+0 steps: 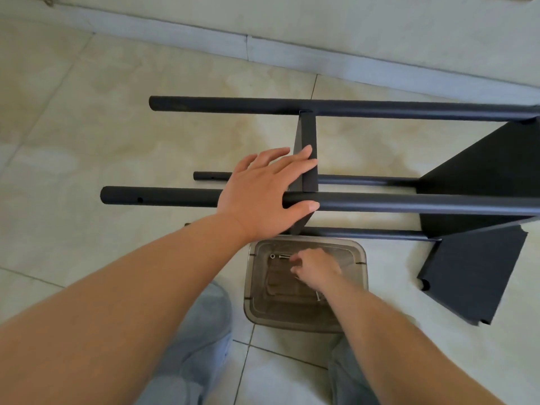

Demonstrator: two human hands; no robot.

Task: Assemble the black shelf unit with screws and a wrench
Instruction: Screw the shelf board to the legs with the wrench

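- Clearly half-built, the black shelf unit point(479, 182) lies on its side on the tiled floor point(87, 141), close to a pale wall skirting point(204, 42).
- 4 black round tubes run left to right; the upper tube point(233, 105) and the near thick tube point(409, 204) sit highest, while 2 thinner-looking tubes point(365, 180) lie lower, nearer the floor.
- A small hole shows near the left end of the near thick tube.
- 1 matte black panel point(306, 135) stands edge-on between the tubes at mid-length, and a larger black panel is fixed at the right end of the unit.
- A separate black panel point(473, 276) lies flat on the floor just right of the tray, with curled corner sleeves.
- The left hand point(263, 191) rests on the near thick tube, fingers straight and spread, fingertips touching the edge-on panel, thumb below the tube.
- The right hand point(315, 268) reaches into a smoky translucent plastic tray point(251, 287) on the floor just below the unit; its fingers are curled toward small metal screws point(280, 256), but blur hides whether it pinches 1.
- Another metal piece point(318, 296) lies in the tray beside the right wrist.
- No brand, label or writing can be read anywhere.
- Grey trouser legs point(204, 331) show at the bottom.
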